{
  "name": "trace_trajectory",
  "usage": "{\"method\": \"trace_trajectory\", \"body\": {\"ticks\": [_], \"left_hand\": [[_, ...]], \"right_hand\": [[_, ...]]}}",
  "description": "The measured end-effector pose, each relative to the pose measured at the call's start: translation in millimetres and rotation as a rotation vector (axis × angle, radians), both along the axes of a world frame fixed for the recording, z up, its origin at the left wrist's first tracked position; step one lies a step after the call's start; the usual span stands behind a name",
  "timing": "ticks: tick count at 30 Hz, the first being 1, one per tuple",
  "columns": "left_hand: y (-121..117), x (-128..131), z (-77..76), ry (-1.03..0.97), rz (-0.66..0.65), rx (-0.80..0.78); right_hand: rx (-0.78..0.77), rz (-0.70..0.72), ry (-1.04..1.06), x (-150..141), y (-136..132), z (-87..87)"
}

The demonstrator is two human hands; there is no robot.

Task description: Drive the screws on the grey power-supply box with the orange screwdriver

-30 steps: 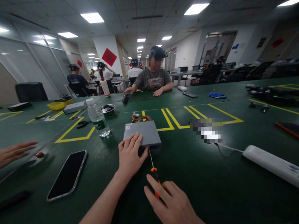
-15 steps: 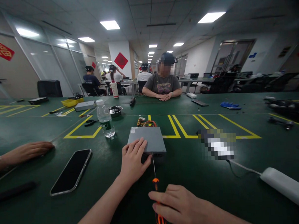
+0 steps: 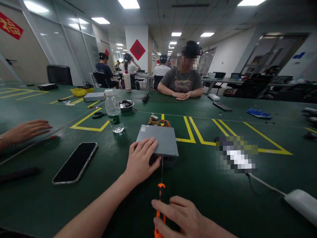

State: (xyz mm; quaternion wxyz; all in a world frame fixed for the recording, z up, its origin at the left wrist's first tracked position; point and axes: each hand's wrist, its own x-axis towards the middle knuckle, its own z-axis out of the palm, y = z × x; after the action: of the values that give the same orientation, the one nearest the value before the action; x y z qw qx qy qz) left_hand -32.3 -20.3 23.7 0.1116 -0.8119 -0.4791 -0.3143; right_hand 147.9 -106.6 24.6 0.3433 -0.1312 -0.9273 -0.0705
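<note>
A grey metal computer power supply (image 3: 163, 139) lies flat on the green table, its bundle of coloured wires (image 3: 158, 121) at the far side. My left hand (image 3: 141, 158) holds it, fingers resting over the top and thumb at the near face. In my right hand (image 3: 181, 219) is an orange and black screwdriver (image 3: 161, 191), gripped by the handle. The shaft points away from me, and its tip meets the near face of the power supply beside my left thumb. The exact contact spot is too small to make out.
A phone (image 3: 75, 163) and a water bottle (image 3: 115, 115) stand to the left, with a metal bowl (image 3: 127, 105) behind. Another person's hand (image 3: 29, 132) rests at far left. A white power strip (image 3: 307, 209) is at right. A person (image 3: 183, 74) sits opposite.
The view has tilted down and turned slightly left. The screwdriver handle has swung slightly left with my right hand. My left hand stays on the power supply.
</note>
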Motion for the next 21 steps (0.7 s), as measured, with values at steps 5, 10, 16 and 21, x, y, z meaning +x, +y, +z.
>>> {"method": "trace_trajectory", "body": {"ticks": [5, 10, 16, 21], "left_hand": [[-1.2, 0.8, 1.5, 0.007, 0.013, 0.004], [-1.7, 1.5, 2.1, 0.016, 0.027, -0.018], [-1.4, 2.0, 1.3, 0.012, 0.034, -0.007], [-1.3, 3.3, 0.8, -0.003, 0.046, 0.01]], "right_hand": [[0.013, -0.032, 0.057, -0.4, -2.0, -5.3], [0.025, -0.057, -0.055, -2.5, -4.0, 0.7], [0.037, 0.006, 0.047, -6.3, -2.0, -1.3], [0.038, -0.025, 0.061, -9.9, -1.8, 0.4]]}}
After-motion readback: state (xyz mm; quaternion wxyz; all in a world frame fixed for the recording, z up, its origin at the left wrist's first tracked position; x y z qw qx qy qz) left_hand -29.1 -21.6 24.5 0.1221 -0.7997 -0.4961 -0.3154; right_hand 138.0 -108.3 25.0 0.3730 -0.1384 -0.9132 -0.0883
